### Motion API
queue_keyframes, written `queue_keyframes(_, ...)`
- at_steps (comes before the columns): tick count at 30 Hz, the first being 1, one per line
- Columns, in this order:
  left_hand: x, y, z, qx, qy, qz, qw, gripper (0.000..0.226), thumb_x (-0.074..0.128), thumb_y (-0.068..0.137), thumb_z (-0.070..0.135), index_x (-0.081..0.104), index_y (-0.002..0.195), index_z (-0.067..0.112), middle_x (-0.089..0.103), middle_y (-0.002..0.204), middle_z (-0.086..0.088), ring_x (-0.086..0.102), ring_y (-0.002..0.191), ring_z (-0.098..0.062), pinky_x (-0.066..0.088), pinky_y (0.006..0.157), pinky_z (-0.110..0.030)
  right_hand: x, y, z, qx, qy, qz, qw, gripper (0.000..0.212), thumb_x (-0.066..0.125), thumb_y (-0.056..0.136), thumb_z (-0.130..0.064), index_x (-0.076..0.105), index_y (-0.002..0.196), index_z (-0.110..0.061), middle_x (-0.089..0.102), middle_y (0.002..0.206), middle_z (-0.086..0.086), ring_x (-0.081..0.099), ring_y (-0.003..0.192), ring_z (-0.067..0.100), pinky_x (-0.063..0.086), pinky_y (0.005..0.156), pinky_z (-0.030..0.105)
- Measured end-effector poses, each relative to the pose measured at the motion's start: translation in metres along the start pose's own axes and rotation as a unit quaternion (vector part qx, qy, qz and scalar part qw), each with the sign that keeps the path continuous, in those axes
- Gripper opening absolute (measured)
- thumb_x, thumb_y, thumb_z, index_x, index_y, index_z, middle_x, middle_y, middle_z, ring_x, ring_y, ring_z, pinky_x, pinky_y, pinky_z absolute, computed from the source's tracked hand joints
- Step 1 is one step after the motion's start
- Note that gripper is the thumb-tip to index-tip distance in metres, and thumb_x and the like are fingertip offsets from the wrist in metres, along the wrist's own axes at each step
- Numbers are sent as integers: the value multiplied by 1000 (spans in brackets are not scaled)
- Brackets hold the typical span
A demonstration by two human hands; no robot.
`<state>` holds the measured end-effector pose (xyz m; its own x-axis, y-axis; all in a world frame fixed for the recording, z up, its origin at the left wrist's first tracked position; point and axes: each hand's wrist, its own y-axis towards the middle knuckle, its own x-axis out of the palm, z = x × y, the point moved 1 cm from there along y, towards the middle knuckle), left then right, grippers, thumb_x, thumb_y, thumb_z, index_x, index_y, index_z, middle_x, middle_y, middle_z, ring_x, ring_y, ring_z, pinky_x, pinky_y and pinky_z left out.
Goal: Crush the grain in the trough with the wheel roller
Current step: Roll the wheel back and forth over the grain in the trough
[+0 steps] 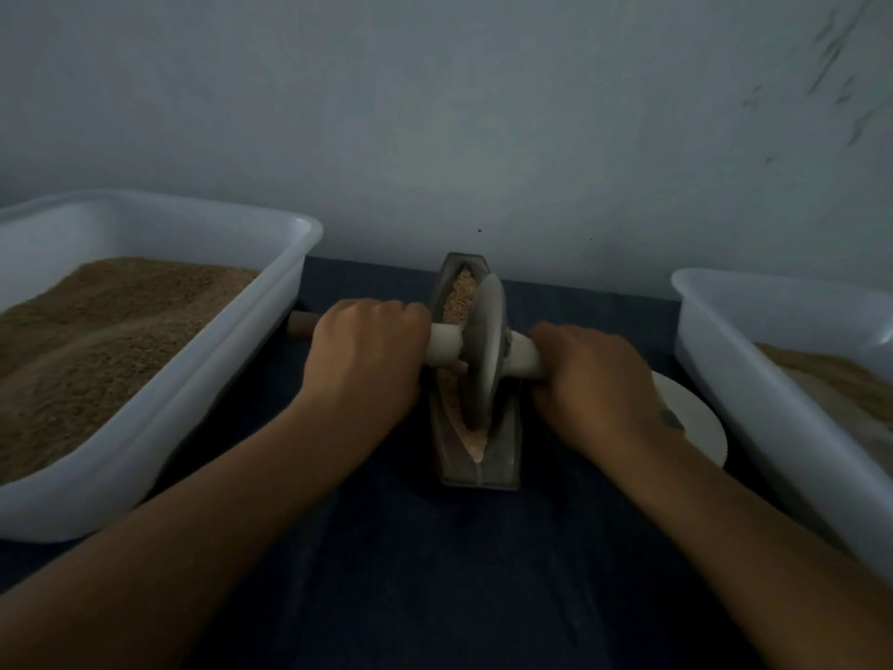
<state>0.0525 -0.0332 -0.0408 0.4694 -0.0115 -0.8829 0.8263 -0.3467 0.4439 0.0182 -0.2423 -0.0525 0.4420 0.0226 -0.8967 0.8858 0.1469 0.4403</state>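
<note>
A narrow grey boat-shaped trough [502,456] lies lengthwise on the dark cloth at the centre. Pale grain [458,295] fills its groove, with finer crushed grain [471,437] at the near end. The metal wheel roller [485,350] stands upright in the groove near the trough's middle, on a white axle handle. My left hand [369,357] grips the left end of the axle. My right hand [597,384] grips the right end. Both fists hide most of the handle.
A large white tub [232,379] of brown ground grain stands at the left. Another white tub [754,379] with grain stands at the right. A white round plate [700,427] lies behind my right wrist. A wooden handle end [302,324] shows beside the left tub. A wall rises just behind the trough.
</note>
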Motion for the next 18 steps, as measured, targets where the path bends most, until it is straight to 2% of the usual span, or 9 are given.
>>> queue_keyframes(2, -4, -12, -1, 0, -15, 17, 1000, 31, 75, 78, 38, 54, 97, 25, 64, 92, 6, 53, 75, -13, 31, 65, -28, -7, -8, -4, -8, 9, 16, 1000, 11, 66, 82, -23, 63, 92, -20, 64, 84, 0, 59, 76, 24, 37, 65, 34)
queue_keyframes(4, -6, -17, -2, 10, -30, 27, 999, 32, 75, 78, 38, 55, 100, 26, 64, 95, 6, 56, 79, -13, 31, 67, -27, -12, -10, -6, -14, 18, 29, 999, 10, 68, 82, -21, 64, 91, -18, 65, 84, 1, 59, 75, 24, 32, 64, 32)
queue_keyframes(9, 1, -14, -3, 17, -38, 25, 999, 33, 75, 78, 36, 54, 101, 25, 64, 95, 6, 59, 82, -14, 33, 70, -27, -8, -6, -6, -27, -1, 42, 999, 11, 66, 85, -25, 63, 93, -19, 64, 84, 0, 56, 73, 21, 28, 65, 30)
queue_keyframes(13, 15, 5, -8, 26, -33, 3, 999, 34, 73, 80, 32, 51, 104, 24, 64, 100, 3, 60, 88, -17, 41, 78, -31, 7, 11, 2, -21, -40, 58, 997, 16, 69, 78, -23, 54, 81, -19, 58, 72, 0, 41, 59, 19, 23, 60, 31)
queue_keyframes(16, 28, 33, -11, 32, -27, -17, 999, 35, 73, 81, 29, 51, 108, 21, 63, 106, -1, 59, 95, -21, 42, 82, -35, 22, 37, 10, 2, -85, 13, 996, 19, 68, 79, -30, 57, 92, -22, 63, 81, -1, 56, 68, 23, 25, 58, 31)
queue_keyframes(18, 36, 53, -12, 27, -26, -26, 999, 37, 72, 81, 28, 53, 112, 19, 62, 111, -4, 57, 101, -24, 42, 83, -38, 30, 57, 16, 13, -76, -15, 997, 23, 68, 80, -36, 60, 99, -26, 65, 89, -2, 61, 78, 23, 28, 58, 30)
